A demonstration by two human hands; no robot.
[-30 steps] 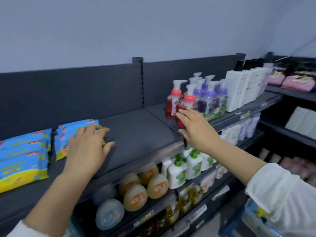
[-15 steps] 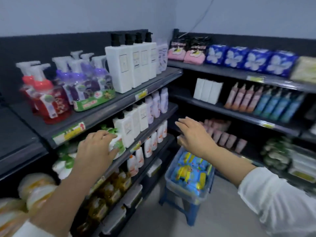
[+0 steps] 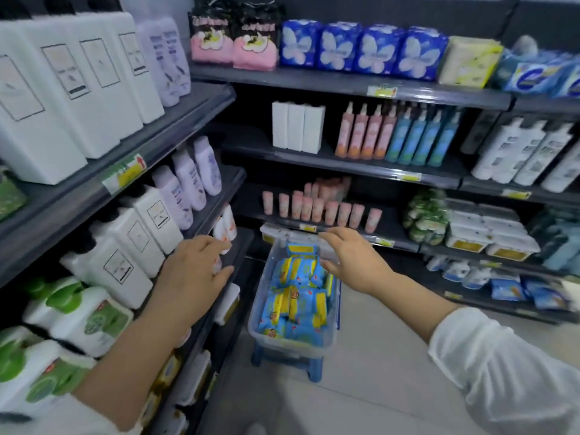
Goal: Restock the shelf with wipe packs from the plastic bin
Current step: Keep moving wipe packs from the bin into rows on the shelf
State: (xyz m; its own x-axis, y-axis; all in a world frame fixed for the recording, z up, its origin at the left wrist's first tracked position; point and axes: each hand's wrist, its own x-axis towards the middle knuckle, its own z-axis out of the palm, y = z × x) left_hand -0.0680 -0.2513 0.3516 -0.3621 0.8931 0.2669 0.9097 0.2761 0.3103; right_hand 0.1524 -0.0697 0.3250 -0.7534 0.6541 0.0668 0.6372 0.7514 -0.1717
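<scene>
1. The left hand (image 3: 196,271) is open, its fingers loosely spread and a little bent, with nothing in it. It is raised in front of the edge of a lower shelf (image 3: 233,249) on the left-hand unit. I cannot tell whether the fingertips touch the shelf or the small tubes (image 3: 226,222) just behind them.
2. The right hand (image 3: 351,262) is also open and holds nothing, with the fingers apart, slightly curved and the palm facing down. It hovers over the far right corner of the plastic bin (image 3: 255,312), apart from the packs below it.
3. The wipe packs (image 3: 295,299), blue and yellow, lie heaped inside the plastic bin. The bin rests on a blue stool (image 3: 314,368) that stands on the pale floor (image 3: 376,356) in the corner where the two shelf units meet.
4. White square bottles (image 3: 125,268) and lilac bottles (image 3: 188,183) stand on the left shelves beside the left forearm.
5. The right hand covers part of the bin's far rim and the packs under it.
6. The stool is mostly hidden beneath the bin, with only its front edge and legs showing.
7. The print on the packs is too blurred to read.
8. The white sleeve (image 3: 502,372) of the right arm runs out of the picture at the lower right, and the left arm is cut off at the bottom edge.
</scene>
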